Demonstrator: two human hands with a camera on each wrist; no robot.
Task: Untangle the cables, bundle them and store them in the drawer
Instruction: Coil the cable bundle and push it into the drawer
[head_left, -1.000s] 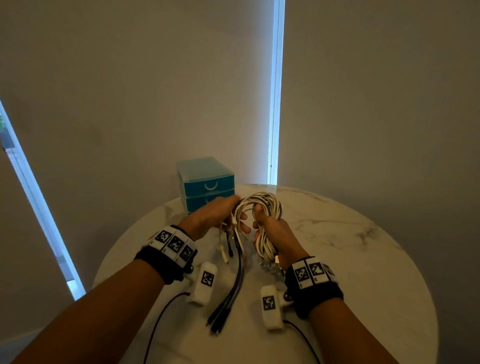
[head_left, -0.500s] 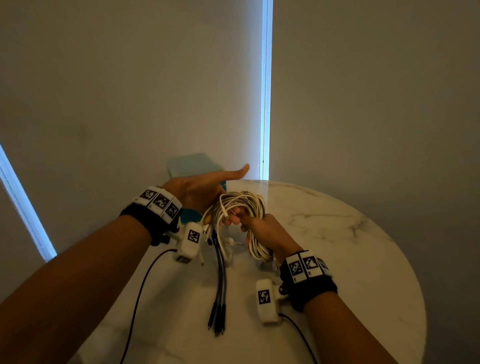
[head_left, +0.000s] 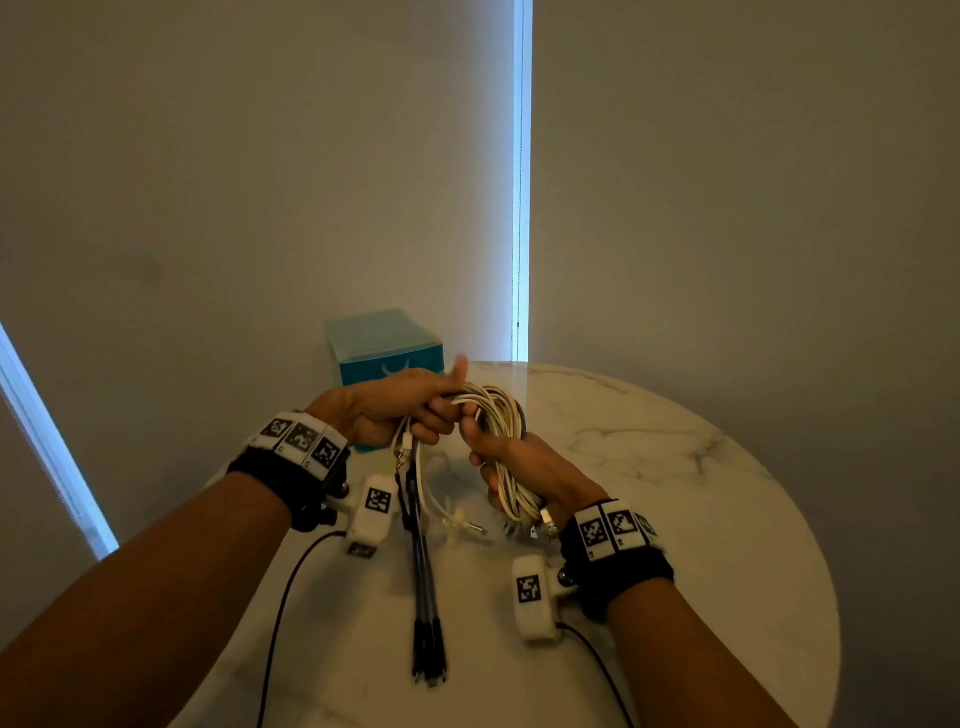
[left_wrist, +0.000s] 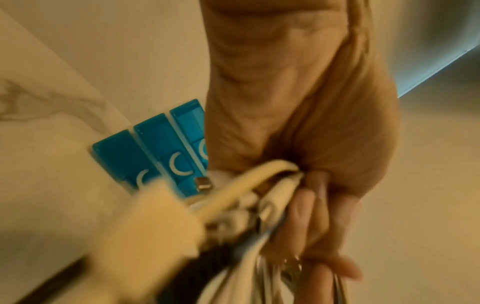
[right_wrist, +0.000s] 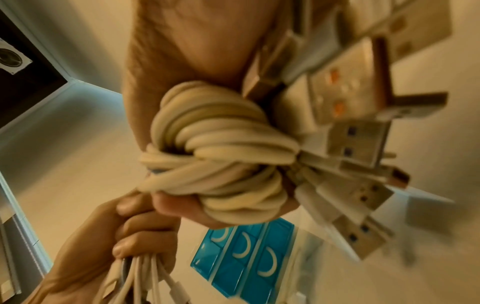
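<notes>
Both hands hold the cables
The left hand (head_left: 402, 413) and right hand (head_left: 511, 467) squeeze the white cable coil (head_left: 496, 415) at frame middle. Loose hanging ends (head_left: 426, 597) could snag and undo it.

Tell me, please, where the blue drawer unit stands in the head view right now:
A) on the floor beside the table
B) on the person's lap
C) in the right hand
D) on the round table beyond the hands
D: the blue drawer unit stands on the marble table, just behind the left hand.
</notes>
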